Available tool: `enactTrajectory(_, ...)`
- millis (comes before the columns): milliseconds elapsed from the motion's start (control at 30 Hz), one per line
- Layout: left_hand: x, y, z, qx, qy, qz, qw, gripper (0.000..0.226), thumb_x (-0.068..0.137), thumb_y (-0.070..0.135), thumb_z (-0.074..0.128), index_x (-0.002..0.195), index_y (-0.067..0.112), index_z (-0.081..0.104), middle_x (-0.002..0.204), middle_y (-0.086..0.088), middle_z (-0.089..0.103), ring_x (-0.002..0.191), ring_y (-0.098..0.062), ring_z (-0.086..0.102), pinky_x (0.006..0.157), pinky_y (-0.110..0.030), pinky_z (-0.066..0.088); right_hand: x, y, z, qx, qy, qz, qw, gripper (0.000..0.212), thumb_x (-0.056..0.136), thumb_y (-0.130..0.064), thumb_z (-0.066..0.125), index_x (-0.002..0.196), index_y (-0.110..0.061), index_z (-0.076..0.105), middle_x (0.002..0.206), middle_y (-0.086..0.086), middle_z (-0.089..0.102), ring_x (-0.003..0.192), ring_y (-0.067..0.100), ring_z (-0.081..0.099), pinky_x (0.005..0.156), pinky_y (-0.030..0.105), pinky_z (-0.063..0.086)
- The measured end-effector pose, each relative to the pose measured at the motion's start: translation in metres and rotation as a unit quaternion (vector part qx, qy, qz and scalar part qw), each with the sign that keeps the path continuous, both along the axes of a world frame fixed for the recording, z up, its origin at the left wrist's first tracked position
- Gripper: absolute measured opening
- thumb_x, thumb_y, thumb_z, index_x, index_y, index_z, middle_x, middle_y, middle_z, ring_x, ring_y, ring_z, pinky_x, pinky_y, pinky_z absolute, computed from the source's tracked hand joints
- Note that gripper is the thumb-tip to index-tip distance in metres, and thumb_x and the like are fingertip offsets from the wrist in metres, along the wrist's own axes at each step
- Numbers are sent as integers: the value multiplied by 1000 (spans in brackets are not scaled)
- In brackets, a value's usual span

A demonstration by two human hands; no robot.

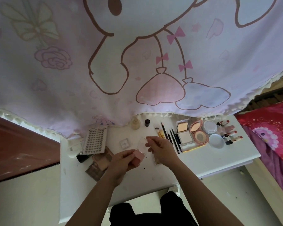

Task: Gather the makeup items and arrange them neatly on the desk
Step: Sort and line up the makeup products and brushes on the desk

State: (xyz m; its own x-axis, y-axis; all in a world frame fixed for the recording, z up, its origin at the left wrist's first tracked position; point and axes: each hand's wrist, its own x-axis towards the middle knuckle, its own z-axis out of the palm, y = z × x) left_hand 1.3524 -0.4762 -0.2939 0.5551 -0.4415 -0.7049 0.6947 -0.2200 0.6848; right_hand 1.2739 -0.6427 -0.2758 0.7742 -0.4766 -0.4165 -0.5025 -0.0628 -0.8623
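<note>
1. The left hand [122,160] is over the middle of the white tabletop [203,160], its fingers curled round a pink sponge [138,158]
2. The right hand [160,147] is just beside it, thumb and fingers pinching a clear plastic cover [143,144] right above the sponge; I cannot tell whether cover and sponge touch
3. A small square clear box [124,143] lies on the tabletop just behind the hands
4. To the left lies a false-lash tray [94,139], its near edge over stacked eyeshadow palettes [98,163], with a black item [82,158] and a white round item [73,147] beside them
5. At the back edge a pale foundation bottle [136,123] stands upright near a small dark-capped bottle [147,123]
6. On the right things lie in rows: makeup brushes [159,133], then dark pencils [171,137] side by side, then two open square compacts [183,128], an open round pink compact [196,126], a white round jar [209,127] with a pale blue lid [216,141] in front of it, and lipsticks [227,131] at the far right
7. A pink cartoon curtain [137,54] hangs over the back of the tabletop, and a bed with a red blanket [268,128] is to the right
</note>
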Motion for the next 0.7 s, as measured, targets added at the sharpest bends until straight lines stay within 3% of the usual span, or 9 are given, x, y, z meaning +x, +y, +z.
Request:
enactTrajectory(133,-15,-15,-41,70,92,91,989,19,93,3,59,109,8,68,103,-15,69,84,-22,63,63,-31,50,-15,-1,-25,107,93,-75,987,24,102,-32,50,120,-20,61,103,3,70,91,16,68,81,31,57)
enactTrajectory(200,-21,-22,-58,97,121,110,982,23,92,4,58,112,10,68,97,-13,69,74,-19,59,55,-27,42,-30,-2,-46,106,139,-80,981,19,99,-24,53,113,-19,65,98,6,70,86,19,66,76,32,56)
enactTrajectory(300,-31,-35,-76,102,128,117,980,26,88,-5,59,113,1,66,92,-18,69,66,-20,58,45,-25,43,-56,-3,-75,89,193,-84,974,22,94,-17,54,110,-13,68,91,4,71,77,18,65,71,34,53)
enactTrajectory(400,-42,-47,-84,128,88,125,980,23,83,-7,68,106,0,66,92,-18,70,76,-25,62,57,-30,53,-76,-3,-90,76,222,-92,968,20,92,-17,53,102,-17,70,85,3,71,78,19,66,77,42,56)
enactTrajectory(533,-47,-59,-87,176,16,131,975,20,83,0,73,102,5,68,82,-9,68,70,-23,64,69,-36,59,-81,-3,-96,78,230,-91,966,17,91,-19,54,90,-23,71,85,2,71,88,24,66,85,46,55)
enactTrajectory(600,-48,-60,-89,205,-11,101,973,19,84,6,73,103,10,69,82,-5,69,71,-22,65,74,-39,60,-81,-4,-97,73,231,-82,967,19,89,-19,54,97,-19,72,88,2,72,94,27,68,87,46,55)
enactTrajectory(700,-48,-54,-89,245,-67,22,967,23,84,18,73,106,13,74,93,-3,73,80,-25,70,81,-41,60,-77,-5,-92,54,233,-53,969,20,88,-17,54,92,-10,72,91,7,73,94,30,67,88,47,55)
